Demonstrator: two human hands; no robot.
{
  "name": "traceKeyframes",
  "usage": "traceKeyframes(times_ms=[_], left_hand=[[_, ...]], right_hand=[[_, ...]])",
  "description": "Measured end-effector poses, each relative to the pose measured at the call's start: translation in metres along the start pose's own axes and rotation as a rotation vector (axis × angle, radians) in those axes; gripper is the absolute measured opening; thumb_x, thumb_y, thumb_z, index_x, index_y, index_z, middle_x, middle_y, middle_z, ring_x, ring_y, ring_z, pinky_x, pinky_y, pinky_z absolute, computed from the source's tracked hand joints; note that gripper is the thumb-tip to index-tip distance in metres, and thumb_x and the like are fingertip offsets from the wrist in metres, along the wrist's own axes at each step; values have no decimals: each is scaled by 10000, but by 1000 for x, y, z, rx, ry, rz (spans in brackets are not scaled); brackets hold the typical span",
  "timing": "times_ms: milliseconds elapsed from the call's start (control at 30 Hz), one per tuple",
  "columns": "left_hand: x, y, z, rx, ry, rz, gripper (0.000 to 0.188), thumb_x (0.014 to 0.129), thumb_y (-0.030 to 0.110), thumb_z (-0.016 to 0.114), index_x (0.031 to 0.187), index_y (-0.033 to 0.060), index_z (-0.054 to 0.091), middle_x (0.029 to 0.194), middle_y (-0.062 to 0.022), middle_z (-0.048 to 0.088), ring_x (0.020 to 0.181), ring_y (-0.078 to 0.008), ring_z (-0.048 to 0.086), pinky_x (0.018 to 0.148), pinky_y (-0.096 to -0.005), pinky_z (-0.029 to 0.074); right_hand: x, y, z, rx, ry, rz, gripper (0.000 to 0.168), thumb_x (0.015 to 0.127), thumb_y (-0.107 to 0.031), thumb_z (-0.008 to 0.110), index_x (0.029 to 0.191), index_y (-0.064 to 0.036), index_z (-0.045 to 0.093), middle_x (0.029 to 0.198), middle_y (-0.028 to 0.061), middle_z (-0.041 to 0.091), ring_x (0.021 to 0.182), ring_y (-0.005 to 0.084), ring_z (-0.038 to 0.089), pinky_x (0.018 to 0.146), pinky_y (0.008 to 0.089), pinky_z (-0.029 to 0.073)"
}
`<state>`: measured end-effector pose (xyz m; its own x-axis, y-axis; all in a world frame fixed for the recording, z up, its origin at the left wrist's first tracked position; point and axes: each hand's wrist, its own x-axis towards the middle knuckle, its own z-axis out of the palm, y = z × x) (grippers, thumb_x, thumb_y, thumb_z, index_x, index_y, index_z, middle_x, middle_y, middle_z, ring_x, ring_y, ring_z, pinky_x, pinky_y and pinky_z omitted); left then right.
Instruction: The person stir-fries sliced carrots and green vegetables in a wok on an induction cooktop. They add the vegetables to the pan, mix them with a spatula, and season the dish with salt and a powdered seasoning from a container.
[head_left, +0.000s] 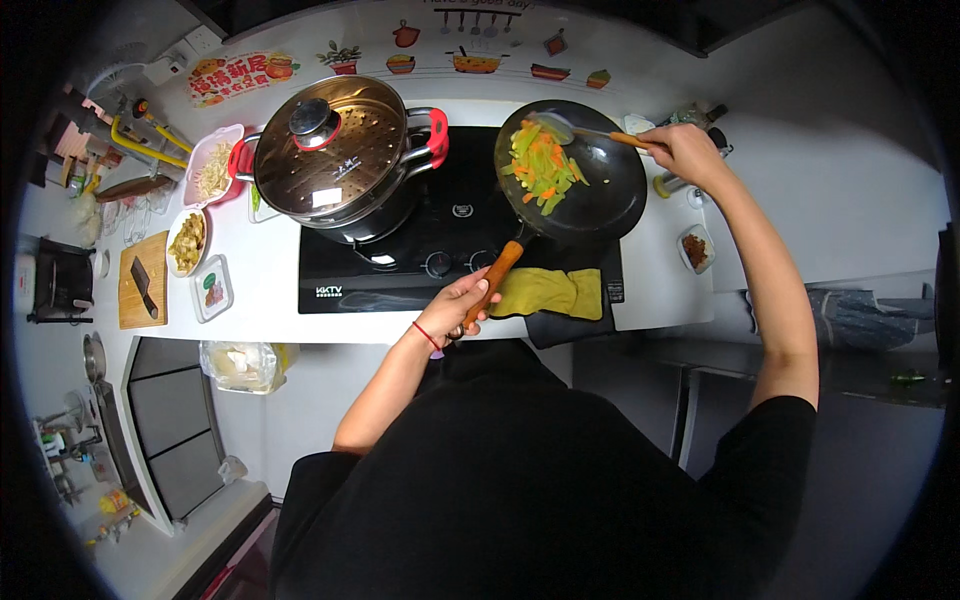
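Note:
My left hand (459, 304) is closed around the wooden handle (495, 279) of a dark wok (611, 191) on the black gas stove. With my right hand (686, 154) I hold a spatula (611, 136) by its wooden handle; its blurred metal head is among the food at the wok's left side. Sliced green and orange vegetables (544, 165) lie heaped there. A folded yellow-green cloth (551, 292) lies at the stove's front edge, just right of my left hand. A lidded steamer pot (330, 150) with red-trimmed handles stands on the left burner.
Left of the stove are a pink basket (195, 169) of pale food, a plate of sliced food (172, 259), a lidded container (204, 300), and a cleaver (142, 287) on a wooden board (154, 251). At right are bottles (688, 116) and a small dish (695, 231).

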<state>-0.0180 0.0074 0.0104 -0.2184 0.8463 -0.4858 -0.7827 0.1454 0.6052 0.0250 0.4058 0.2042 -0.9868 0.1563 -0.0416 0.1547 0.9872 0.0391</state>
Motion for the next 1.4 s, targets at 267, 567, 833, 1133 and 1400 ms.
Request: traceKeyframes(times_ms=[267,567,833,1133,1400], left_hand=[[2,1,1,13,-6,-6,582,1003,336,521,1507,150,298,1005,-7,606,648,-54,489,475,-154,419],[-2,-1,0,10,9,-6,594,1006,343,513,1513,144,279,1019,-11,606,647,-52,490,469,-154,423],[2,3,1,65,28,-6,565,1016,340,491,1507,140,295,1031,-24,605,646,-51,495,460,-157,422],[-3,1,2,54,57,-16,580,1009,358,503,1509,149,295,1036,-17,605,640,-44,481,445,-147,403],[-4,5,4,75,30,-17,580,1003,363,521,1506,161,315,1029,-7,586,682,-55,481,489,-162,412]], right_hand=[[-86,-14,1,-76,42,-245,365,799,-40,636,1129,-187,695,830,87,575,780,283,625,682,394,511],[-173,-80,6,-205,41,36,400,772,-25,607,1142,-158,682,802,92,534,650,270,635,564,390,532],[-110,-48,93,-130,360,99,370,818,-52,592,1165,-158,664,799,108,522,531,278,602,485,389,506],[-166,-61,-44,-103,-53,55,433,736,-6,637,1141,-146,695,806,123,554,680,304,624,622,404,530],[-126,-90,-5,201,-87,1,363,759,-21,630,1106,-94,702,841,167,607,768,339,624,698,410,517]])
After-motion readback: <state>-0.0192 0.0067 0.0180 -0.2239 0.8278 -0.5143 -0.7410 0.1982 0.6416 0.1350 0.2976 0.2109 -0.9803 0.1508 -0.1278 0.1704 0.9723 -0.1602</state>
